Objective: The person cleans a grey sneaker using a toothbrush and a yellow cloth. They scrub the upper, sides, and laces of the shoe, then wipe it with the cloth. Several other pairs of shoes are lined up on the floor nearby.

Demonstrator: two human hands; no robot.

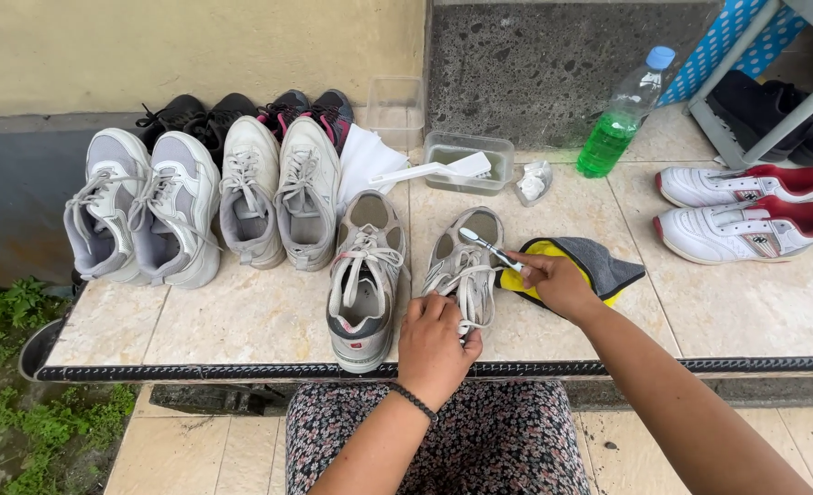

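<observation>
A grey sneaker (466, 252) with white laces lies on the tiled ledge (259, 316) in front of me. My left hand (436, 344) grips its toe end. My right hand (556, 280) holds a toothbrush (487, 245) by the handle, its bristle head over the shoe's opening. The matching grey sneaker (365, 280) stands just to the left, untouched. Under my right hand lies a yellow and grey cloth (594, 261).
Two pairs of white-grey sneakers (204, 197) and dark shoes (241, 115) line the left. A clear tub (466, 165) with a white brush, a bottle of green liquid (619, 119), a crumpled wrapper (534, 181), and white-red shoes (741, 206) sit behind and right.
</observation>
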